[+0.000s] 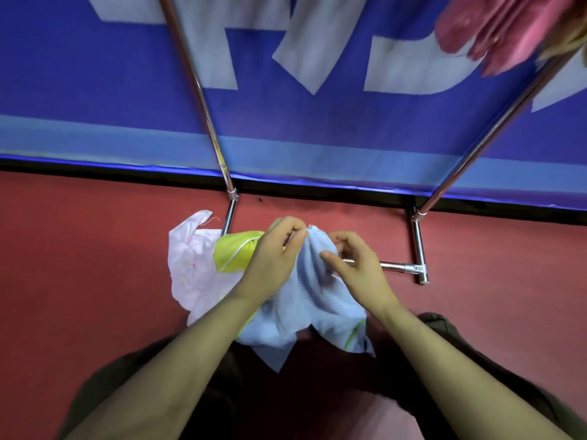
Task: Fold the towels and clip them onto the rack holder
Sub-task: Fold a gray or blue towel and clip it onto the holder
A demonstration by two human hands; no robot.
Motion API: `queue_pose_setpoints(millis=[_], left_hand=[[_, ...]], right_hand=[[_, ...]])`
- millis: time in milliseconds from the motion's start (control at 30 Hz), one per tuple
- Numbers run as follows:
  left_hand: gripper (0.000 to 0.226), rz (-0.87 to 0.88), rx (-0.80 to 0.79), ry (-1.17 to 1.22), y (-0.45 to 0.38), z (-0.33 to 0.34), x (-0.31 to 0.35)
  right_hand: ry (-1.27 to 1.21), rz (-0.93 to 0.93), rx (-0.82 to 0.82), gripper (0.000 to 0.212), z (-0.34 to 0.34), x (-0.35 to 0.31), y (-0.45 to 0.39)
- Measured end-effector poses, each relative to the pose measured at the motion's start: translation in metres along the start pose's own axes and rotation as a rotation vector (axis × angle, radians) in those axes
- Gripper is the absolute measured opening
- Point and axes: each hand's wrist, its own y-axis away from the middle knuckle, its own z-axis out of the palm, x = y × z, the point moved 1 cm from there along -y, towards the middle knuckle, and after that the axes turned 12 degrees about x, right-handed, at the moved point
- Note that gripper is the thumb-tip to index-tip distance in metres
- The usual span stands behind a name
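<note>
A light blue towel [305,309] hangs crumpled between my hands, above the red floor. My left hand [276,252] pinches its top corner with curled fingers. My right hand [355,262] grips the cloth just to the right, thumb pointing left. A yellow towel [233,254] and a pale pink towel [193,265] lie heaped on the floor to the left, partly hidden by my left forearm. The chrome rack [419,246] stands in front of me, its base bar partly hidden behind the blue towel.
Two chrome uprights [197,87] of the rack rise toward the top corners. Pink towels [495,30] hang at the top right. A blue banner with white letters [317,128] covers the wall behind. My dark trouser legs [444,331] frame the floor below.
</note>
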Motion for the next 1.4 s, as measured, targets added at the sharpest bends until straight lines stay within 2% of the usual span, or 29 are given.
queue_pose_setpoints(millis=[133,267,367,433,500,600,733,867,933,1067,1233,1400], left_hand=[[0.013,0.036,0.066,0.043,0.004,-0.018,0.027],[0.013,-0.059,0.069,0.178,0.0,-0.02,0.029],[0.009,-0.096,0.107,0.095,-0.002,-0.017,0.018],[0.009,-0.119,0.033,0.02,-0.007,-0.014,0.015],[0.024,-0.118,-0.127,-0.059,-0.011,-0.009,0.011],[0.024,-0.006,-0.279,-0.311,-0.017,-0.003,0.003],[0.02,0.034,-0.256,-0.189,-0.026,-0.001,-0.005],[0.016,0.041,-0.328,-0.16,-0.026,0.005,-0.007],[0.013,0.041,-0.296,-0.133,-0.026,0.009,-0.003],[0.006,-0.107,-0.2,0.145,-0.033,0.01,0.008],[0.017,-0.14,-0.092,0.211,-0.038,0.012,0.013],[0.019,-0.213,0.115,0.278,-0.051,0.003,0.007]], right_hand=[[0.046,-0.016,-0.032,0.004,-0.007,-0.019,0.013],[0.045,-0.014,0.018,0.015,-0.009,-0.017,0.014],[-0.022,0.005,0.125,0.02,-0.009,-0.012,0.014],[-0.045,0.011,0.165,0.017,-0.007,-0.011,0.012],[-0.06,0.035,0.167,0.012,-0.006,-0.01,0.006],[-0.096,0.038,0.153,0.01,-0.006,-0.011,-0.002],[-0.103,0.012,0.099,0.013,-0.009,-0.016,-0.014],[-0.109,0.0,0.086,0.019,-0.011,-0.018,-0.021],[-0.109,-0.012,0.086,0.018,-0.011,-0.019,-0.022],[0.024,-0.152,0.103,0.012,-0.015,-0.014,-0.026],[-0.027,-0.016,-0.02,0.01,-0.015,-0.014,-0.028],[0.256,0.008,-0.119,0.017,-0.019,0.004,-0.032]])
